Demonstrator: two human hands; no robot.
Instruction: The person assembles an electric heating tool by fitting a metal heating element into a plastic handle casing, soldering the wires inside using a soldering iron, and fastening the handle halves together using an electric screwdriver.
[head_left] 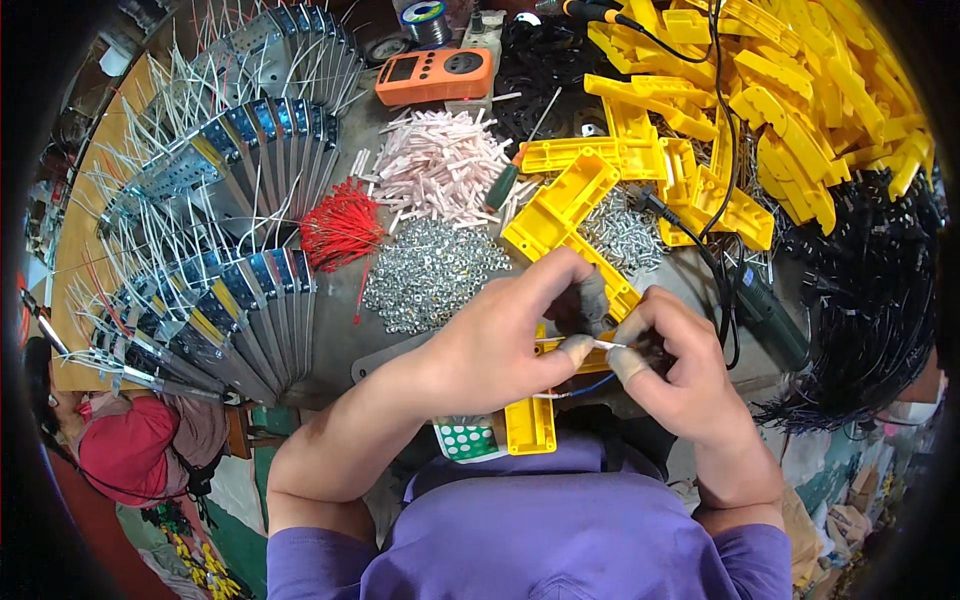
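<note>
While ribbed yellow plastic casing (562,205) lies beneath | left grip (500,338) clamped on thin white wire (603,344) | right grip (682,368) likewise

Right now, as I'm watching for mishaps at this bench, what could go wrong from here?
The thin white wire is pinched at the fingertips of the left hand and right hand, so it might slip or kink. The left hand is also close to the loose pile of small silvery metal nuts; a careless sweep could scatter them.
</note>
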